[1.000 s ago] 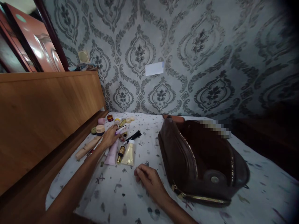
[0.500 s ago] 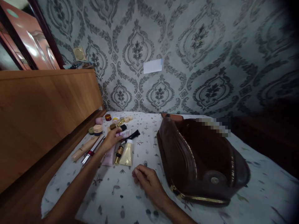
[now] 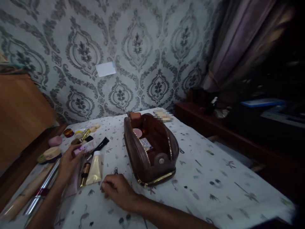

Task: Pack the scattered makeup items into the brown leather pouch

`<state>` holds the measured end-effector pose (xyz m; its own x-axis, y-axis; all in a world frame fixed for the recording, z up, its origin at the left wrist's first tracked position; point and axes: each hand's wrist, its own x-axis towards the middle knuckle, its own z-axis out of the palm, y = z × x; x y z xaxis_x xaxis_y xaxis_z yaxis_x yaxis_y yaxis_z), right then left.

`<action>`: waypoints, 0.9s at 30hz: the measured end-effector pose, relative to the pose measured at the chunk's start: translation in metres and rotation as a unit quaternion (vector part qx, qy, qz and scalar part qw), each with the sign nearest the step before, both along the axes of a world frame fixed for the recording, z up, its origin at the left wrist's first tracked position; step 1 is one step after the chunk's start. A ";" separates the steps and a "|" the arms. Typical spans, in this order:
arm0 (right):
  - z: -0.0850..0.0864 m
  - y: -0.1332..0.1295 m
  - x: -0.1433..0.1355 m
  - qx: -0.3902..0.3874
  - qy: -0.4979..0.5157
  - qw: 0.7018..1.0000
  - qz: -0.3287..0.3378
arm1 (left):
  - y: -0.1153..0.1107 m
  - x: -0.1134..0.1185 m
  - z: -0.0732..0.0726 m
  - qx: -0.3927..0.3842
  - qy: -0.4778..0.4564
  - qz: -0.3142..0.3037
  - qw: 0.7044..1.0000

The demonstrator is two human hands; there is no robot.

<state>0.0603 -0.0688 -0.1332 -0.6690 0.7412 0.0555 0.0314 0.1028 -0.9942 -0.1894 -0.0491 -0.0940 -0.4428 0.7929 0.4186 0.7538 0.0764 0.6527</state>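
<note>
My left hand [image 3: 69, 163] is closed on the near end of a small white and purple tube [image 3: 87, 146], among cosmetics on the left of the patterned sheet. Beside it are a slim black tube [image 3: 102, 144], a cream-coloured tube [image 3: 95, 168] with a white cap and a small gold and dark bottle [image 3: 85, 174]. Curled loosely on the sheet, my right hand [image 3: 119, 190] shows nothing in its fingers. To its right stands a brown toiletry bag [image 3: 133, 159], unzipped, with a pink round item [image 3: 137, 133] and a glittery silver item [image 3: 145, 144] inside.
Left of my left arm lie a long silver tube [image 3: 44, 190] and several jars, among them a beige-lidded jar [image 3: 51, 153]. A wooden cabinet [image 3: 21, 108] borders the left side. Behind the bag is a blurred-out item [image 3: 163, 115]. Patterned wallpaper rises behind.
The view has swung right, so everything sits further left, and the bag's contents now show. My left hand remains at the white and purple tube; my right hand stays curled.
</note>
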 end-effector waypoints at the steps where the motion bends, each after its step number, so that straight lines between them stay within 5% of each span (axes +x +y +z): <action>1: 0.001 0.000 0.000 -0.004 -0.002 1.000 0.001 | -0.004 0.003 0.003 0.002 -0.006 0.012 1.000; 5: 0.005 0.002 0.003 -0.029 0.008 1.000 0.001 | -0.023 0.020 0.018 0.009 -0.059 0.029 0.998; 10: 0.004 0.004 0.002 -0.104 0.052 0.993 -0.019 | -0.040 0.045 0.030 -0.043 -0.161 -0.029 0.986; 20: -0.001 0.010 -0.005 -0.221 0.132 0.966 -0.026 | -0.043 0.049 0.010 -0.034 -0.182 -0.092 0.978; 27: 0.002 0.012 0.001 -0.220 0.138 0.965 -0.026 | -0.045 0.062 0.019 -0.014 -0.186 -0.121 0.975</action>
